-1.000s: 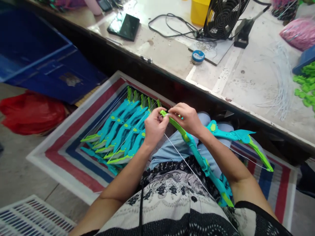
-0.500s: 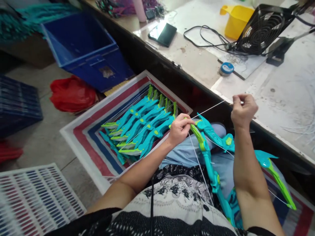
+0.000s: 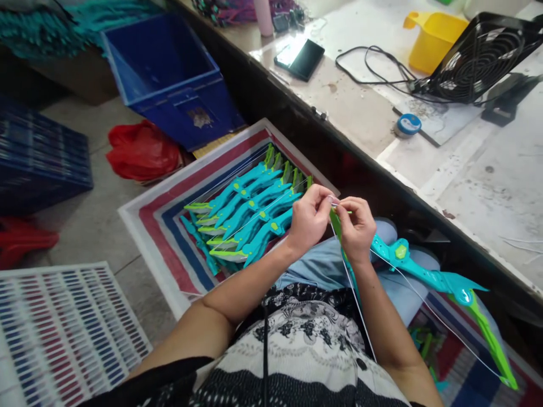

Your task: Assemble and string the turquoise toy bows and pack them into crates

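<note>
Left hand (image 3: 311,219): thumb and finger pinched on white string (image 3: 360,311) | Right hand (image 3: 357,229): pinching right alongside, fingertips at the same string | Bow (image 3: 335,227): here, green tip up under both hands, over the lap | Second bow (image 3: 401,252): across the knees | Stacked bows (image 3: 254,210): left, on striped sheet (image 3: 148,217)

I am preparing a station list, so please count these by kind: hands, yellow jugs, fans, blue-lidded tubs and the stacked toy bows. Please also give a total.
Hands: 2, the left hand and the right hand
Yellow jug: 1
Fan: 1
Blue-lidded tub: 1
Total: 5, without the stacked toy bows, which overlap too much for a sure count
</note>
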Demonstrator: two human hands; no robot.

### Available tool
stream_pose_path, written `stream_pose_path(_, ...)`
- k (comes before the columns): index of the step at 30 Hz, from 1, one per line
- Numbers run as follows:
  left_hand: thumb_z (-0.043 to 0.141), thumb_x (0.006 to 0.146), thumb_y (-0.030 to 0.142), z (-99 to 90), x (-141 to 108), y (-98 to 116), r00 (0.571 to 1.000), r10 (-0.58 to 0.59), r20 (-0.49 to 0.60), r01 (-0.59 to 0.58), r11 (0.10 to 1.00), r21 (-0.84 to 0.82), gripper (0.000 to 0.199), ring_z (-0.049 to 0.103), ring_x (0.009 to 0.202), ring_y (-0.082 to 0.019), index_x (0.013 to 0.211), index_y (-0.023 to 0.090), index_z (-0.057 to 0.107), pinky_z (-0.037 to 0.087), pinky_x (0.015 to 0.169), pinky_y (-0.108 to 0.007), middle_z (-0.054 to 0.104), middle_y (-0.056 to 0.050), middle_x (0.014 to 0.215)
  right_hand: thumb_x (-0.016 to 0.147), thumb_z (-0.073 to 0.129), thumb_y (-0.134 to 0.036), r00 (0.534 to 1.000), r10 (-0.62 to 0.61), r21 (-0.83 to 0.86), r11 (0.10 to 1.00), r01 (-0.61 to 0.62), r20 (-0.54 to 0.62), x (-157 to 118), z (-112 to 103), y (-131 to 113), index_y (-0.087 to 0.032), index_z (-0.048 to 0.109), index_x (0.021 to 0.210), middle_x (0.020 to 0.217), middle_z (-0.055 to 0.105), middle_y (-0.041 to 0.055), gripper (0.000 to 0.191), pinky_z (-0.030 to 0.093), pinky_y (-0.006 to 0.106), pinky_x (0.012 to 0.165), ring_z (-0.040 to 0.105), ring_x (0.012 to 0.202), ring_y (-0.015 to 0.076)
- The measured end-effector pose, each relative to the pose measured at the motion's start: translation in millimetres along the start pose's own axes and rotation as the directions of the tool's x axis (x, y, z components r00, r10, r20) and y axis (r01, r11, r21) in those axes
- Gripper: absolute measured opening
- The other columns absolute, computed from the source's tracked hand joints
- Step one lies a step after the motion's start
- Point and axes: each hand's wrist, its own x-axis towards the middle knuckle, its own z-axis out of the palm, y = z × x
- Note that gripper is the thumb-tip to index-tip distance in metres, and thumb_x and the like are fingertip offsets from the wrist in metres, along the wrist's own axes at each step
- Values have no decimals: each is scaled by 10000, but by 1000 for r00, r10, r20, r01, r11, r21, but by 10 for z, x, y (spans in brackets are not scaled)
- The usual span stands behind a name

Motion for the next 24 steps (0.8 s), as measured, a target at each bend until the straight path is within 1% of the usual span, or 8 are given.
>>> stream_pose_path(2, 595, 859, 253, 67, -36, -7, 997, -79, 7, 80, 988, -133, 76, 530, 490, -82, 817, 190, 584, 429, 488, -213, 660, 6, 719, 906, 627, -308, 998, 50, 25, 999, -49, -47, -9, -16, -32, -205, 623, 814, 883, 619, 44, 138, 546, 287, 651, 613, 836, 169)
stream_pose_path(5, 657, 823, 304, 73, -32, 12, 982, -155, 113, 170, 975, -141, 132, 486, 423, -75, 809, 172, 654, 383, 419, -204, 610, 21, 594, 904, 627, -316, 995, 28, 1, 1000, -28, -98, -44, -34, -56, -215, 642, 830, 892, 613, 45, 127, 552, 317, 699, 612, 853, 180)
stream_pose_path(8, 705, 784, 361, -7, -2, 64, 950, -197, 243, 231, 965, -122, 212, 516, 448, -90, 762, 151, 701, 424, 429, -207, 614, 4, 568, 921, 607, -304, 992, -36, -42, 999, 32, -118, -47, -25, -59, -232, 674, 860, 913, 627, 54, 115, 557, 350, 752, 622, 876, 190)
stream_pose_path(10, 742, 744, 384, -54, 18, 93, 937, -212, 276, 261, 953, -153, 248, 559, 505, -102, 715, 142, 697, 477, 470, -212, 642, -15, 610, 928, 597, -295, 992, -61, -30, 998, 58, -112, -34, -4, -56, -245, 698, 891, 929, 634, 54, 119, 561, 357, 768, 629, 882, 190)
stream_pose_path(13, 785, 691, 394, -60, 45, 103, 934, -226, 277, 290, 931, -220, 280, 556, 507, -96, 699, 134, 680, 483, 471, -202, 629, -12, 594, 935, 584, -274, 994, -84, 28, 996, 86, -70, -21, 30, -35, -257, 732, 959, 958, 639, 52, 151, 560, 354, 809, 633, 919, 184)
stream_pose_path(18, 793, 661, 384, 62, 58, 72, 946, -239, 219, 290, 927, -240, 297, 564, 498, -100, 717, 142, 630, 488, 462, -200, 617, -4, 579, 969, 517, -291, 999, -12, -2, 1000, 12, -50, -23, 9, -3, -266, 692, 1194, 1020, 648, 62, 286, 568, 308, 763, 641, 915, 161)
stream_pose_path(21, 796, 626, 378, 126, 57, 59, 954, -270, 128, 296, 910, -290, 316, 568, 513, -98, 665, 152, 579, 511, 486, -210, 607, 8, 589, 958, 554, -287, 993, -118, -52, 992, 117, -27, 13, -69, -26, -266, 721, 1103, 1000, 668, 60, 222, 573, 331, 772, 645, 909, 171)
stream_pose_path(24, 782, 577, 338, 124, 66, 66, 938, -323, 126, 346, 877, -332, 279, 584, 558, -106, 619, 150, 579, 555, 551, -243, 606, 10, 603, 964, 559, -264, 973, -229, -103, 967, 232, 37, 73, -151, -41, -247, 741, 991, 947, 679, 59, 185, 567, 343, 788, 649, 879, 170)
